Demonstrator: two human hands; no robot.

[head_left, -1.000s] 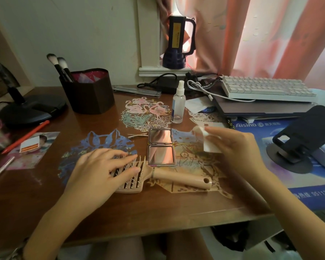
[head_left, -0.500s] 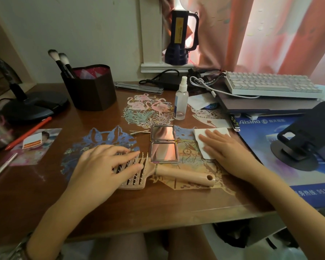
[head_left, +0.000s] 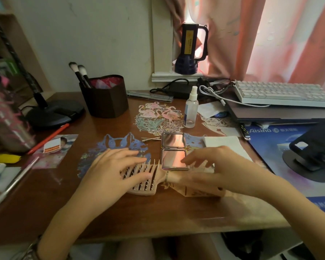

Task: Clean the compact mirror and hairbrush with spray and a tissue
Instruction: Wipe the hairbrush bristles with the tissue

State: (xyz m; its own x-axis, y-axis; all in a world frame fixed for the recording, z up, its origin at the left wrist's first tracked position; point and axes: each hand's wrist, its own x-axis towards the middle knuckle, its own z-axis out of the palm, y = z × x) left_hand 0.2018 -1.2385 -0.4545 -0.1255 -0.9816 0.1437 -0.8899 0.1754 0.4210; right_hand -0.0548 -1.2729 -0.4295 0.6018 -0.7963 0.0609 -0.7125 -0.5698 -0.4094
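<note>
A peach vented hairbrush (head_left: 154, 172) lies bristles up near the front of the wooden desk (head_left: 158, 212). My left hand (head_left: 113, 169) lies flat on its head, fingers apart over the bristles. My right hand (head_left: 214, 166), blurred and holding nothing, hovers over the brush handle with its fingertips at the edge of the compact mirror (head_left: 173, 140). The mirror lies open just behind the brush. A white tissue (head_left: 223, 143) lies flat on the desk to the right of the mirror. A clear spray bottle (head_left: 191, 111) stands upright behind the mirror.
Paper cut-outs (head_left: 158, 117) lie under and around the mirror. A dark brush cup (head_left: 105, 96) and a lamp base (head_left: 53, 113) stand back left. A keyboard (head_left: 281, 92) on a laptop and a black phone stand (head_left: 315, 147) fill the right side. A red pen (head_left: 47, 137) lies left.
My right hand laid the tissue flat on the desk, let go of it, and moved left over the brush handle. My left hand stayed on the brush head.
</note>
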